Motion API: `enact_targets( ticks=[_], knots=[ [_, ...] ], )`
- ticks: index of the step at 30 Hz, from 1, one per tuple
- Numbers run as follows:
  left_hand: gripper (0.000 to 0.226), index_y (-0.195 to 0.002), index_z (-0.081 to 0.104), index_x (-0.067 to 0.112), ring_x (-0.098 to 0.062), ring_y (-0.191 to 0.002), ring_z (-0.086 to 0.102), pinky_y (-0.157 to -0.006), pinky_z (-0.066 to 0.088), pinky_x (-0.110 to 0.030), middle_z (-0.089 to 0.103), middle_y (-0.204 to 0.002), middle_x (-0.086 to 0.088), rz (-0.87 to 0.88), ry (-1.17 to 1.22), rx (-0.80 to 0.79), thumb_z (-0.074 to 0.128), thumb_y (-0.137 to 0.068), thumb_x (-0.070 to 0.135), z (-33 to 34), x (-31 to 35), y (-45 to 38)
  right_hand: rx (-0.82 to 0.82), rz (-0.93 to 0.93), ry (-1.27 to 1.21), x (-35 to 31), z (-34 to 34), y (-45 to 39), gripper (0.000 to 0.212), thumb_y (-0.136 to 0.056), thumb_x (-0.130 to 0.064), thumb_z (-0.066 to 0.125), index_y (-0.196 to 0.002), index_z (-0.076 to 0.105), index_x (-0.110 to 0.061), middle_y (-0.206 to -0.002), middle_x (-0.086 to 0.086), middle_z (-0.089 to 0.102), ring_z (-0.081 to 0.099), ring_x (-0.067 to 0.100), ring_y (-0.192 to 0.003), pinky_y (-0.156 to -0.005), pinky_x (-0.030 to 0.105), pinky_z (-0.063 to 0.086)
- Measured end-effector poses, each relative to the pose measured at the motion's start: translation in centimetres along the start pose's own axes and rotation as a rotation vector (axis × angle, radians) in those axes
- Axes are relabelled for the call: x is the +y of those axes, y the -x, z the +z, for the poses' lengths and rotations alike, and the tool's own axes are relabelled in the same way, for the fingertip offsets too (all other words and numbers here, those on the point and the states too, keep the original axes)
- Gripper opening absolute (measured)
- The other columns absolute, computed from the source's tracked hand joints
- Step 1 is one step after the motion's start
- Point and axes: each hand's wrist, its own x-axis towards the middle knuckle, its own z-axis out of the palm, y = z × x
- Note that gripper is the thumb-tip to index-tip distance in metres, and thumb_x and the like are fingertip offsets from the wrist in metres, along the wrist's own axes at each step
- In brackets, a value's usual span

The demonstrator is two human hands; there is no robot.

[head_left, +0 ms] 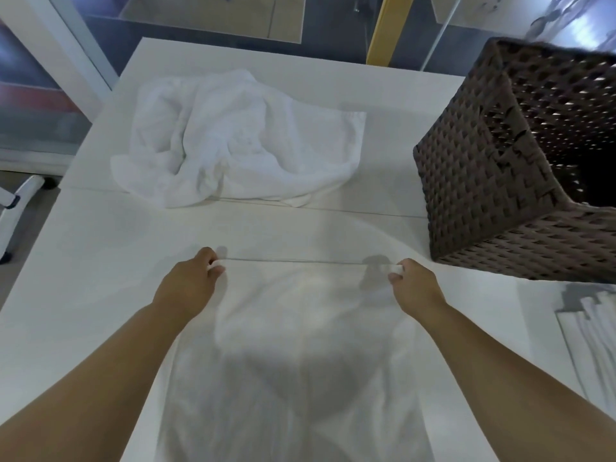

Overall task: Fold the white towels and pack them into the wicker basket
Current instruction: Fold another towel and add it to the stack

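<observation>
Flat towel (300, 328): white, laid out on the table (100, 261) in the lower centre of the frame; its far edge is stretched straight between the two hands.

Left hand (193, 278): seen left of centre; the far left corner of the flat towel is pinched between thumb and curled fingers.

Right hand (413, 278): seen right of centre; the far right corner of the same towel is pinched in the same way, with a small fold of cloth gathered at the fingertips.

Crumpled towel (233, 138): white, heaped unfolded in the upper centre-left of the frame, on the far part of the table, well apart from both hands.

Basket (483, 161): dark brown wicker, square-sided, set on the table at the upper right of the frame, near the right hand but not touched by it. Its inside is shadowed and its contents cannot be told.

Folded white cloth (593, 335): partly shown at the right edge of the frame, below the basket; its exact nature cannot be told.

Table: white, with a seam running across it between the two towels.
</observation>
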Motion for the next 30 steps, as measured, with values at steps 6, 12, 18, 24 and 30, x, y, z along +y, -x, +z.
enact_targets(
  ticks=[6,12,18,24,30],
  knots=[
    [0.027,-0.118,0.050,0.010,-0.037,-0.096,0.057,-0.076,0.043,-0.038,0.052,-0.113,-0.015,-0.032,-0.052,0.065,0.046,-0.096,0.025,1.4,-0.1,-0.3,0.008,-0.080,0.176,-0.1,0.6,-0.5,0.033,-0.094,-0.013,0.050,-0.127,0.048,-0.013,-0.126,0.010,0.044,0.050,0.027,-0.107,-0.078,0.033,0.045],
    [0.038,-0.129,0.053,0.012,-0.041,-0.112,0.049,-0.090,0.045,-0.050,0.037,-0.133,-0.015,-0.038,-0.051,0.135,0.056,-0.092,0.019,2.2,-0.2,-0.4,-0.013,-0.270,0.415,-0.8,0.5,-0.9,0.048,-0.087,0.000,0.048,-0.132,0.042,-0.017,-0.132,0.002,0.036,0.035,0.024,-0.118,-0.092,0.033,0.042],
    [0.027,-0.108,0.056,0.005,-0.036,-0.113,0.044,-0.092,0.031,-0.040,0.050,-0.115,-0.016,-0.051,-0.155,0.129,0.059,-0.089,0.023,2.4,-0.7,-0.9,-0.004,-0.326,0.502,-0.7,0.3,-1.3,0.025,-0.093,-0.008,0.047,-0.116,0.051,-0.017,-0.118,0.003,0.045,0.039,0.022,-0.108,-0.082,0.029,0.040],
    [0.007,-0.094,0.050,0.013,-0.030,-0.099,0.053,-0.075,0.039,-0.035,0.056,-0.096,-0.007,-0.100,-0.070,0.056,0.055,-0.092,0.017,0.7,-1.0,0.9,-0.007,-0.301,0.438,-0.9,-1.0,-0.5,0.014,-0.097,-0.031,0.050,-0.096,0.053,-0.017,-0.100,0.002,0.052,0.046,0.022,-0.103,-0.078,0.033,0.040],
    [0.017,-0.107,0.064,0.019,-0.022,-0.094,0.055,-0.074,0.038,-0.029,0.062,-0.106,-0.002,-0.056,-0.051,0.112,0.054,-0.093,0.021,-0.7,-2.5,5.0,0.026,-0.236,0.360,-1.7,-3.0,3.0,0.019,-0.091,-0.042,0.057,-0.088,0.049,-0.025,-0.091,0.002,0.058,0.053,0.019,-0.086,-0.062,0.030,0.035]
  ],
)
